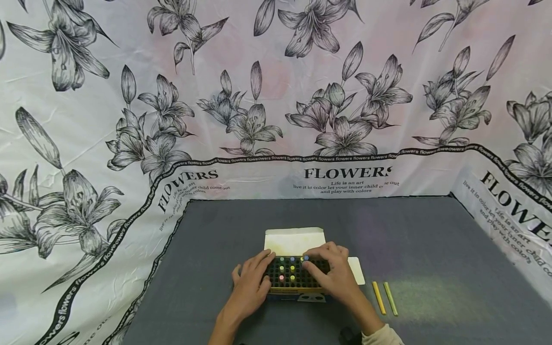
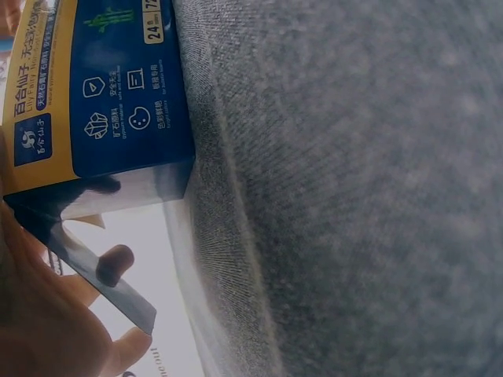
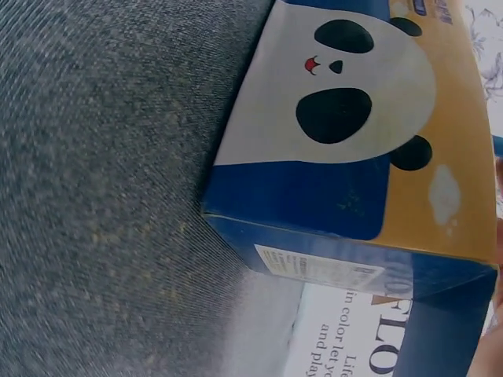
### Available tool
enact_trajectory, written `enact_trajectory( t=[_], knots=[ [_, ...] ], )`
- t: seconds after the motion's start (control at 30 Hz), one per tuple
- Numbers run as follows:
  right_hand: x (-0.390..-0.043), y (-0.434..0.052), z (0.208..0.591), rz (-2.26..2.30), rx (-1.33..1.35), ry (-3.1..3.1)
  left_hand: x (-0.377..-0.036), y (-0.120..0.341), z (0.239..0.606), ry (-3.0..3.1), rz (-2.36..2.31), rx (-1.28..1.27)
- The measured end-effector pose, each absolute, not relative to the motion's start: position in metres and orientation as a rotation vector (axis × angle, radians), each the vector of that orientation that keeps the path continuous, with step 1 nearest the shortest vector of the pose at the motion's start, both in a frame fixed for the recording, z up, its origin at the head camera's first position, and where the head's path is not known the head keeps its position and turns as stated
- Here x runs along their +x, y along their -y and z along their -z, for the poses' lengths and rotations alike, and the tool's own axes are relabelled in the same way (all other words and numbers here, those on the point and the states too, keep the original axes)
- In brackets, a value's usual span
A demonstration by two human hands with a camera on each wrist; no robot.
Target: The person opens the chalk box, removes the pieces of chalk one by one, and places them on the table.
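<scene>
Right grip: the right hand (image 1: 335, 271) is held above the box (image 1: 297, 290), thumb and fingertips closed about a blue-tipped stick (image 1: 306, 257); it appears pinched.
Pinched stick: it is placed at the far row of the holed tray (image 1: 307, 279), slightly right of the middle, just beside a yellow-tipped stick (image 1: 302, 259). Only its end is shown, so its long axis is judged near upright; whether its foot is seated in a hole cannot be told.
Key relation: stick axis against hole axis, judged to be what counts; the holes are faced upward and lie directly below the right grip.
Left grip: the left hand (image 1: 249, 282) is laid against the box's left end, fingers loosely extended and spread, no stick held.
Standing sticks: green, blue, yellow and pink ends are seen in the tray's left part, nearer the left hand.
Loose sticks: a yellow stick (image 1: 379, 298) and a green stick (image 1: 390, 298) are laid side by side, apart, on the tabletop (image 1: 431, 249), right of the box. Their long axes are pointed away from the person, far ends tipped slightly left; the right hand is nearer.
</scene>
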State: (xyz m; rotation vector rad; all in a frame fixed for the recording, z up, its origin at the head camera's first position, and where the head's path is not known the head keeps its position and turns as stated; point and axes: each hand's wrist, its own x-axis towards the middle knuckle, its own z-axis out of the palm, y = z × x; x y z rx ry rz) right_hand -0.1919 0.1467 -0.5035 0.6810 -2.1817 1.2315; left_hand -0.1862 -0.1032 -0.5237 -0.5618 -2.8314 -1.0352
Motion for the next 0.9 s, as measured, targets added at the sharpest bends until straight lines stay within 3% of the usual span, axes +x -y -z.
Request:
enact_trajectory(
  t=[0.9],
  knots=[
    [-0.181, -0.209, 0.492, -1.174, 0.597, 1.987, -0.186, 0.101, 0.525, 2.837, 1.016, -0.543]
  ],
)
